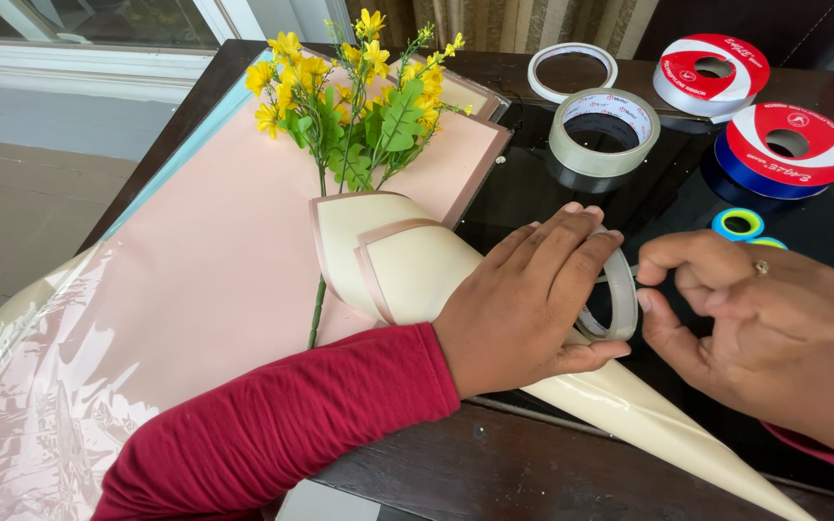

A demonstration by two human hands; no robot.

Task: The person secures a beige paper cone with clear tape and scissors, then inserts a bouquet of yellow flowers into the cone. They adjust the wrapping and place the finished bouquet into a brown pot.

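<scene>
Table: dark top (533, 463), pink paper (195, 280), yellow flowers (359, 96).
Left hand (533, 304): you clamp a tape roll (620, 294) against the cream cone (417, 265).
Right hand (755, 323): your fingertips pinch together at the roll's edge.

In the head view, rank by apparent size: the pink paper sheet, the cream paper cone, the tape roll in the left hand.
1. pink paper sheet
2. cream paper cone
3. tape roll
</scene>
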